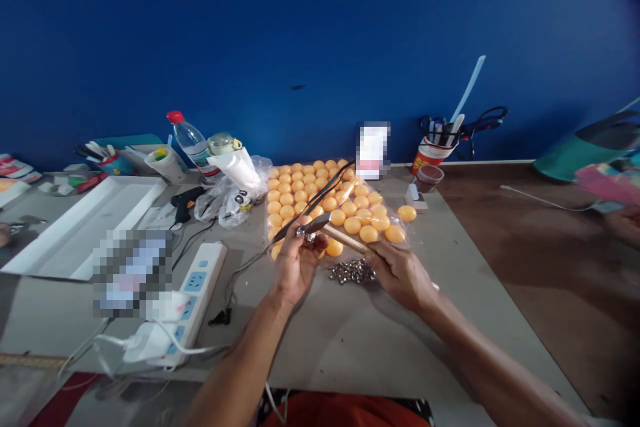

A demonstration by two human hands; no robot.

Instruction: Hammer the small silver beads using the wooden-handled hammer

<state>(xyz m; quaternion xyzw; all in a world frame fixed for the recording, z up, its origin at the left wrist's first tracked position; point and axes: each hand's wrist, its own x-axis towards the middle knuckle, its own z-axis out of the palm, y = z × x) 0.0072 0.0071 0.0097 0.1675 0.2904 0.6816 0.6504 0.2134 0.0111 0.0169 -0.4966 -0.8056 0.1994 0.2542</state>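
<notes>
My right hand [400, 272] grips the pale wooden handle of a hammer [345, 237]. The dark hammer head [317, 223] lies right over the fingers of my left hand [297, 267]. Those fingers are curled, palm up, around small shiny metal pieces [310, 237], partly hidden by the head; their exact kind is too small to tell. Below the hammer, a pile of similar shiny metal pieces [353, 271] sits on the grey table [345, 347]. Behind both hands spreads a clear plastic bag of orange balls [300, 197], with one orange ball [407, 213] at its right.
To the left are a white power strip [193, 300] with plugs and cables, a blurred-out phone [135, 273], a white box tray [90, 227] and a black glue gun [186, 203]. A bottle [190, 140] and a cup of tools [433, 155] stand along the blue wall. Another person's hand [625, 223] shows at far right.
</notes>
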